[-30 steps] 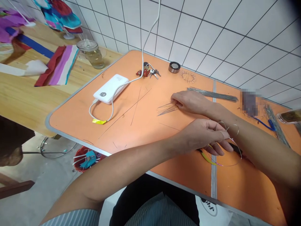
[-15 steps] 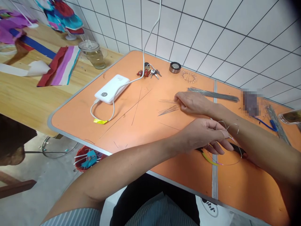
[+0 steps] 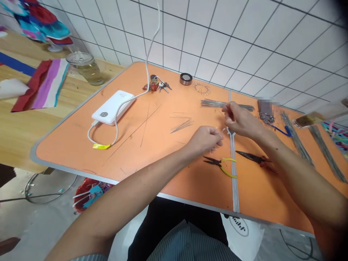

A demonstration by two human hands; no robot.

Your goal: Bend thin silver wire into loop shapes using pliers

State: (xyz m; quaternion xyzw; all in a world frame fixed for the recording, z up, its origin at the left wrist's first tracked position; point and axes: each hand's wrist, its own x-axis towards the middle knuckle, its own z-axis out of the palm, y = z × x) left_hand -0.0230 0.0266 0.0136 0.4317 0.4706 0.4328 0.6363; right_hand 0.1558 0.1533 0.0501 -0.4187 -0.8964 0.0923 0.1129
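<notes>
Both hands are up near the middle of the orange table [image 3: 67,148], just left of the metal seam strip [image 3: 233,174], working a short bright wire [image 3: 224,129] between them. The right hand [image 3: 239,121] has its fingers pinched closed on the wire. The left hand [image 3: 204,140] is bunched up with its fingertips toward the wire, but it's so thin I can't tell if that hand is gripping or just steadying. My tip: pinch right up close to the bend and keep your wrists low. You'll likely get cleaner shapes, and fine wire can kink if you yank it.

Count-wise, there are 2 pliers just below the hands: the yellow pliers [image 3: 220,164] and the dark pliers [image 3: 252,157]. There are 3 wire bundles too: the far bundle [image 3: 213,103] by the far edge, plus the middle bundle [image 3: 296,143] and the corner bundle [image 3: 324,152] out toward the right corner. Left of the hands is a loose wire fan [image 3: 181,126], too fine to count. Along the far edge there's 1 power bank [image 3: 112,107], 1 key bunch [image 3: 156,84] and 1 tape roll [image 3: 186,78].
</notes>
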